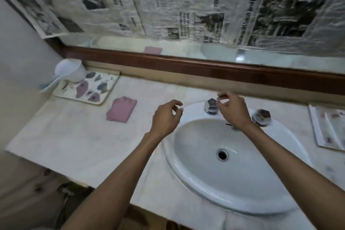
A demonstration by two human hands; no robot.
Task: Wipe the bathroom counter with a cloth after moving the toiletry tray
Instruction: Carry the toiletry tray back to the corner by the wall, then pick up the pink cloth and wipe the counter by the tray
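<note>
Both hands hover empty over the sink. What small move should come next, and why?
Probably the left hand reaching left to the flowered tray: it sits in the back corner of the counter with a white scoop on it, and the pink cloth lies folded beside it. The tray has to move before wiping.

Premises are presenting as a bathroom. A white oval ceramic washbasin (pixel 261 183) with a round metal drain (pixel 222 155) is sitting sunk into a pale marble-patterned counter (pixel 74 136). Two faceted chrome tap handles (pixel 211 105) are standing at its rear rim. A dark-wood-framed mirror (pixel 186 51), mostly papered over with newspaper sheets (pixel 186 5), is running along the wall behind.
</note>
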